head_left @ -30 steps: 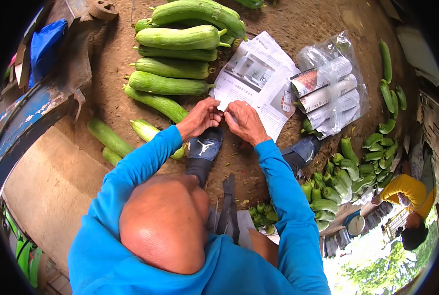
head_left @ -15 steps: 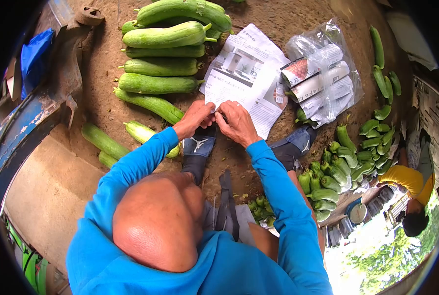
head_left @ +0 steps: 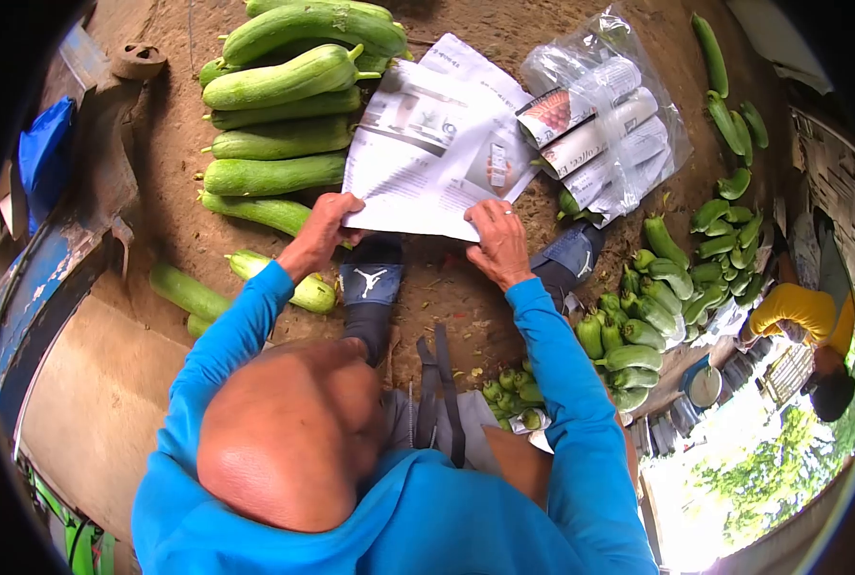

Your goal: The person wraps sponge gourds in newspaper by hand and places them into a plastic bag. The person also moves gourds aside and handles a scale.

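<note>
A printed newspaper sheet is stretched between my two hands just above the ground. My left hand pinches its near left corner, and my right hand grips its near right edge, thumb side inward. Under it, another sheet shows at the far side. To the left lies a stack of long green gourds, whose right ends meet the paper. A clear plastic bag with several newspaper-wrapped rolls rests to the right of the sheet.
Loose gourds lie by my left forearm. Smaller green vegetables are heaped at the right, beyond my right shoe. A rusty blue metal frame stands at far left. A person in yellow bends at far right.
My hands were close together at the paper's near edge. They have moved apart, and the top sheet is now spread flat and pulled nearer between them.
</note>
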`<state>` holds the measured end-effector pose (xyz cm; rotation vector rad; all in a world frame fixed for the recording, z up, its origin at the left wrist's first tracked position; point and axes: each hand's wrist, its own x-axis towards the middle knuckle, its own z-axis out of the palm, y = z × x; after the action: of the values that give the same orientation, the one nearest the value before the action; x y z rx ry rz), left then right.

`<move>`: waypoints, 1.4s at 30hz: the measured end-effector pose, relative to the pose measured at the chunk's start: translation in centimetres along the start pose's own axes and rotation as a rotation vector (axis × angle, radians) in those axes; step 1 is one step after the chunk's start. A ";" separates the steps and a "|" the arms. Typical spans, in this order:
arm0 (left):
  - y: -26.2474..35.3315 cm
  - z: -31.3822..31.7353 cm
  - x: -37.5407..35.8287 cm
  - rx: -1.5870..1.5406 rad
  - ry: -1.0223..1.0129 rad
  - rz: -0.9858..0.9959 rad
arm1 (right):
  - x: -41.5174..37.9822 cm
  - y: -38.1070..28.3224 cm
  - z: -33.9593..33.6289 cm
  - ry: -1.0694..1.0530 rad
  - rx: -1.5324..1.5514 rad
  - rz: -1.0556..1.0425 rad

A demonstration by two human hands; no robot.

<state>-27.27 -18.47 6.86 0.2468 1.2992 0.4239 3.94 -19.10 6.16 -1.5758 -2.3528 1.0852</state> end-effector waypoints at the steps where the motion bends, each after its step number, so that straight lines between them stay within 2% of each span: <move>1: 0.3 -0.3 -0.2 -0.030 0.031 0.017 | -0.2 0.5 -0.3 0.000 -0.013 -0.019; 4: 1.1 -1.8 -1.0 -0.025 0.087 0.013 | -0.6 1.3 -0.8 -0.037 0.017 -0.099; 8: 1.1 -3.8 -0.9 0.003 0.025 -0.087 | -1.3 1.0 0.2 -0.145 0.027 -0.153; 10: 2.0 -3.8 -1.5 -0.195 -0.121 -0.108 | -1.4 1.2 0.9 -0.190 0.086 -0.128; 12: 2.0 -3.5 -1.8 -0.209 -0.128 -0.116 | -1.6 1.5 1.6 -0.186 0.139 -0.107; 15: 1.3 -4.0 -0.4 -0.124 -0.072 -0.019 | -2.1 0.9 1.8 -0.203 0.206 -0.073; 19: 0.6 -3.2 0.6 -0.190 -0.037 0.100 | -1.5 -0.5 1.1 -0.202 0.223 -0.073; 22: 0.8 -1.8 1.0 -0.256 -0.015 0.108 | -0.9 -2.1 1.5 -0.156 0.200 -0.062; 24: 1.6 -1.0 0.7 -0.146 -0.017 0.127 | -0.3 -3.0 1.8 -0.104 0.178 -0.060; 26: 2.2 -0.1 -0.2 -0.307 -0.009 0.200 | 0.1 -3.6 2.4 -0.070 0.274 0.006; 27: 1.5 -0.9 -0.2 -0.406 -0.055 0.178 | 0.2 -3.8 2.6 -0.063 0.279 0.004; 28: 1.0 -0.6 -1.1 -0.414 -0.003 0.176 | 0.1 -3.9 2.8 -0.036 0.368 0.091; 29: -0.3 -0.9 -1.3 -0.365 -0.005 0.123 | -0.1 -4.1 3.0 -0.009 0.455 0.179; 32: -4.7 -0.3 -1.9 -0.113 -0.046 -0.103 | -0.6 -4.0 3.2 0.064 0.508 0.172; 34: -5.3 1.5 -2.5 -0.003 -0.140 -0.224 | -1.0 -4.8 2.5 0.058 0.502 0.161; 36: -5.4 3.4 -1.8 0.191 -0.166 -0.172 | -1.3 -5.7 2.1 0.050 0.493 0.145; 37: -5.6 3.8 -1.3 0.287 -0.187 -0.083 | -1.3 -6.0 2.0 0.032 0.507 0.118; 38: -5.7 3.9 -0.8 0.284 -0.186 -0.075 | -1.2 -6.3 1.9 0.012 0.520 0.089; 41: -6.8 3.8 0.3 0.557 -0.219 0.431 | -0.9 -7.1 1.8 0.030 0.527 0.096; 42: -6.4 3.8 0.2 0.555 -0.213 0.435 | -0.8 -6.9 1.9 0.039 0.534 0.103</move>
<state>-22.48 -23.86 5.04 1.0263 1.1273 0.3811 -1.85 -22.11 9.25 -1.4971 -1.7583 1.5248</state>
